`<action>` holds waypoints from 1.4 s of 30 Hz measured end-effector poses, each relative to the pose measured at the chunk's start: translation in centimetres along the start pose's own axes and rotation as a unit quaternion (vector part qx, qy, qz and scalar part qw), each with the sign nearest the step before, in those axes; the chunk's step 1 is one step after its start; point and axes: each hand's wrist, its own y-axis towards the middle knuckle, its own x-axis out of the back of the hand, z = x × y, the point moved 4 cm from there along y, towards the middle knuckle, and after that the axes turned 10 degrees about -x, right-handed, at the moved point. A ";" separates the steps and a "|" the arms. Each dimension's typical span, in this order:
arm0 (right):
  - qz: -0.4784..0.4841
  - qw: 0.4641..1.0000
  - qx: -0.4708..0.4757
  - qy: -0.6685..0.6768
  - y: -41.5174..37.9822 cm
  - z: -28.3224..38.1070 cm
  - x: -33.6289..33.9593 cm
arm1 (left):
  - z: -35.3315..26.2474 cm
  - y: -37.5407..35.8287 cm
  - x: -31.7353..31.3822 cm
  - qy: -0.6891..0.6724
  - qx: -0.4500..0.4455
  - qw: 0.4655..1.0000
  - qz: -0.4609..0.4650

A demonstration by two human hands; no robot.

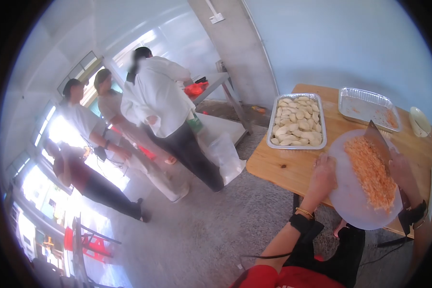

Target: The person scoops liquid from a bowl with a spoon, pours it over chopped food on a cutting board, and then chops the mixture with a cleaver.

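Note:
My left hand (324, 174) grips the left rim of a round, translucent white cutting board (340, 192). The board overhangs the near edge of the wooden table. A long heap of finely chopped orange and pale food (369, 177), perhaps carrot, lies across it. My right hand (402, 172) is closed around a cleaver (379, 144), its handle hidden in the fingers. The broad blade stands tilted along the heap's upper right side. Both wrists wear black straps.
A foil tray (296, 147) full of dumplings stands left on the table (278, 165). Behind the board is another foil tray (360, 109) with orange scraps; right of it sits a white bowl (420, 124). Several people (161, 96) stand at left, near another table (216, 85).

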 end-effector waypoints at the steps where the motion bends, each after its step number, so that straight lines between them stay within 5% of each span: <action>1: 0.001 1.000 -0.003 0.000 0.2 -0.3 0.2 | 0.0 -0.1 0.1 0.012 -0.001 1.000 -0.010; 4: 0.022 0.997 -0.062 0.050 0.8 1.1 2.0 | -0.5 -0.2 0.7 0.013 -0.001 0.999 -0.031; 7: -0.053 0.996 0.000 0.067 0.0 1.6 2.5 | 0.3 0.0 -0.4 -0.002 -0.004 1.000 0.011; 10: 0.065 0.993 -0.042 -0.085 -0.2 1.9 1.0 | 0.4 0.0 -0.3 0.011 -0.018 1.000 0.000; 16: -0.053 0.997 0.005 0.063 -0.5 1.5 2.1 | -0.2 0.1 0.7 -0.015 0.010 1.000 0.012; 19: 0.054 0.995 -0.003 -0.087 -0.3 1.9 0.6 | 0.1 0.0 0.3 -0.018 -0.002 1.000 -0.013; 25: -0.050 0.998 -0.010 0.042 -0.2 1.6 2.4 | 0.0 0.0 0.4 -0.001 0.010 1.000 0.004; 27: 0.073 0.996 -0.003 -0.047 0.0 1.6 1.0 | -0.1 0.1 0.6 -0.018 0.009 1.000 0.007; 31: -0.013 0.998 0.055 -0.027 -0.3 1.8 1.2 | 0.2 0.1 0.4 -0.001 0.005 1.000 0.007; 33: -0.010 1.000 -0.006 0.020 -0.1 1.1 1.6 | 0.3 0.0 0.2 -0.003 0.006 1.000 0.004; 40: -0.017 0.999 0.030 0.015 -2.0 2.9 2.2 | 0.4 -0.1 0.0 0.004 0.000 1.000 -0.005; 42: 0.115 0.981 -0.096 0.122 -3.0 5.5 5.4 | 0.5 -0.2 -0.1 0.003 -0.003 1.000 -0.005</action>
